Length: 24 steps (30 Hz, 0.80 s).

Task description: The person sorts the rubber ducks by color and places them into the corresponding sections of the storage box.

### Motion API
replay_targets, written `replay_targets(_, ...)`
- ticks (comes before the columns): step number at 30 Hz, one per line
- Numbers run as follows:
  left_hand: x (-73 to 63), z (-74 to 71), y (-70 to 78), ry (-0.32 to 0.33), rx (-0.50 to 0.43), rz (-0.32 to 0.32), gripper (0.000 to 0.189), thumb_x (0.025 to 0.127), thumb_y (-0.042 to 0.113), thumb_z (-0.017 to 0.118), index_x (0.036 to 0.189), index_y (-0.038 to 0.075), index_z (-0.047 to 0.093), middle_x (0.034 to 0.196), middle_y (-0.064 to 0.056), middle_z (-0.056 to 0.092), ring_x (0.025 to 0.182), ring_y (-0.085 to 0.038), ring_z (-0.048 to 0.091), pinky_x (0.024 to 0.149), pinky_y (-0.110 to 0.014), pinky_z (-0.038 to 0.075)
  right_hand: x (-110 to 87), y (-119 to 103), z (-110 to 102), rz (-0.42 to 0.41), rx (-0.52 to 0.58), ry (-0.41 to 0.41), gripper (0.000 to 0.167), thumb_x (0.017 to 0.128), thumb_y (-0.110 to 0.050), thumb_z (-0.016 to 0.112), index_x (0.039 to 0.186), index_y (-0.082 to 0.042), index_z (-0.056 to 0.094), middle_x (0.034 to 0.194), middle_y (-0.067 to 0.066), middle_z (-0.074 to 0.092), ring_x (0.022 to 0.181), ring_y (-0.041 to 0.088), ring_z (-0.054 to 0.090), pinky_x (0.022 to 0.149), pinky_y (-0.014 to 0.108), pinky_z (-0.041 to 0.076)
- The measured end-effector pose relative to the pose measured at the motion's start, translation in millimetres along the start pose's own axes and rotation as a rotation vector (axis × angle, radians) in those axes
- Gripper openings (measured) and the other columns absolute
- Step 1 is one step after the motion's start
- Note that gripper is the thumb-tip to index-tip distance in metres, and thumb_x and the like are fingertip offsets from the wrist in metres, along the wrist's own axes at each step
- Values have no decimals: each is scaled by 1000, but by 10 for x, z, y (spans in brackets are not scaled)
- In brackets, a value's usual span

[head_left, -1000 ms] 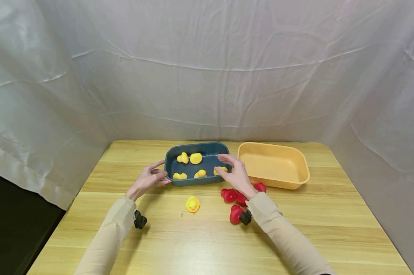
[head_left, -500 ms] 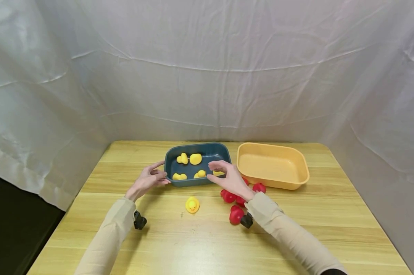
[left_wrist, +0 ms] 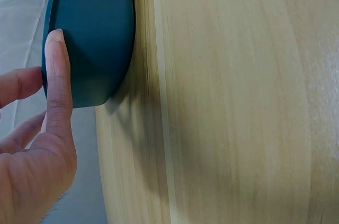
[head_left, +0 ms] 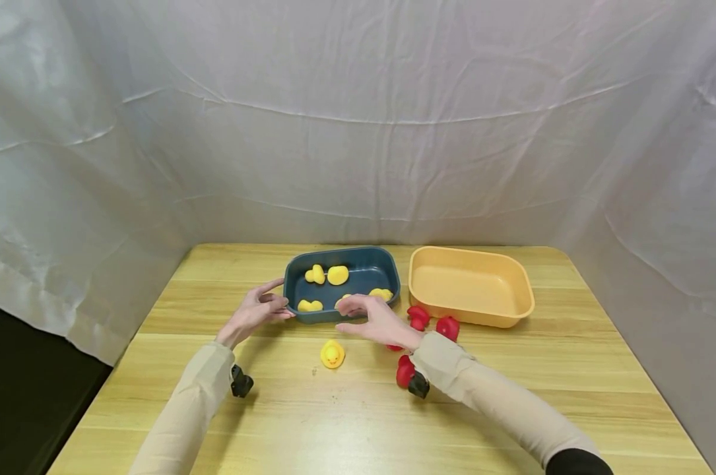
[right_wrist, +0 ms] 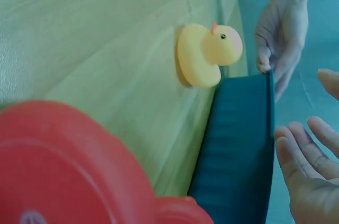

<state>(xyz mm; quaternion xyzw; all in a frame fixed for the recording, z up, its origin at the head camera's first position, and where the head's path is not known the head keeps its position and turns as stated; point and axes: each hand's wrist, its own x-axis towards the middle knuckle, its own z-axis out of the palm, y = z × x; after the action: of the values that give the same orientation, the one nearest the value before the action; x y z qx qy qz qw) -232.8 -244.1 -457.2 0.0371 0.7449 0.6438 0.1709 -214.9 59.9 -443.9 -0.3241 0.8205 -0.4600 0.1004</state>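
Observation:
A dark blue plastic tray [head_left: 316, 317] stands at the back of the wooden table with several yellow rubber ducks [head_left: 338, 275] in it. At its left end my left hand [head_left: 253, 315] holds the rim, thumb along the outer wall in the left wrist view. My right hand [head_left: 377, 321] hovers over the tray's front rim, thumb and fingers spread apart with nothing between them. It hides part of one duck inside. In front of the tray a single yellow duck [head_left: 332, 354] sits upright on the table, below and left of the right fingertips.
Several red ducks [head_left: 418, 317] lie under and beside the right wrist, partly covered; one looms close in the right wrist view. An orange-yellow tray [head_left: 470, 285] with nothing in it stands right of the blue one. Pale cloth [head_left: 363, 165] hangs behind the table.
My right hand has moved left and toward me, from over the tray's right side to its front rim. A duck at the tray's right end is uncovered. The left hand stays put.

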Motion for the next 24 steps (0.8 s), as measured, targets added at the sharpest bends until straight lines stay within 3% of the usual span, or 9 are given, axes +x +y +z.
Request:
replay_targets(14,3,6,-4,8,1,-6,68,102,7,56,160,2,22,102,-12,67,84,-13,74,87,-32,63,100,37,196,61,-19,-164,41,91,-23,76,122,2,65,122,18,70,116,32,66,106,46,53)
replay_targets(24,18,9,-10,13,12,11,68,101,5,56,159,0,22,105,-17,67,83,-12,74,86,-31,63,165,104,266,96,-61,-230,32,91,-21,76,115,0,67,116,13,70,112,26,66,99,32,57)
